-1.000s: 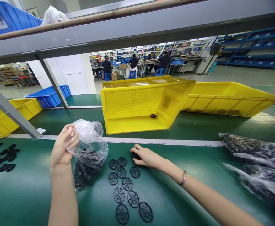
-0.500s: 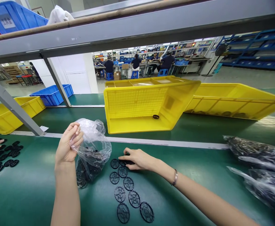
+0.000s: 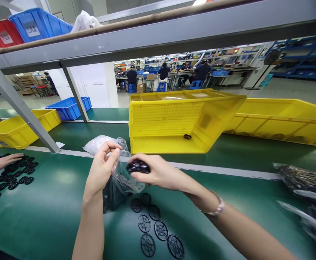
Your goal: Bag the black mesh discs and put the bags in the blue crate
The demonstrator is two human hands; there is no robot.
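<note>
- Black spoked discs point(image 3: 138, 166), several bunched together, sit in the grip of my right hand point(image 3: 155, 171), its fingers and thumb curled round them
- Clear plastic bag point(image 3: 131, 184) slumps on the green worktop point(image 3: 60, 224), with dark pieces showing through its lower part
- My left hand point(image 3: 102, 164) is narrowed, thumb and fingertips pinching the bag's film near its mouth
- From here I see the held discs right at that mouth, though I cannot tell whether they are past the rim
- Loose discs point(image 3: 161, 230) lie flat between my forearms, the farthest ones just beside the bag
- Beyond my hands a yellow bin point(image 3: 160, 119) is tipped with its open side towards me, one small black disc point(image 3: 187, 137) inside
- A second yellow bin point(image 3: 279, 119) stands to the right of it
- Off to my left, another person's hand point(image 3: 8, 160) reaches over a spread of similar discs point(image 3: 13, 185)
- Filled plastic bags point(image 3: 304, 180) lie at the right edge, well apart from my right hand
</note>
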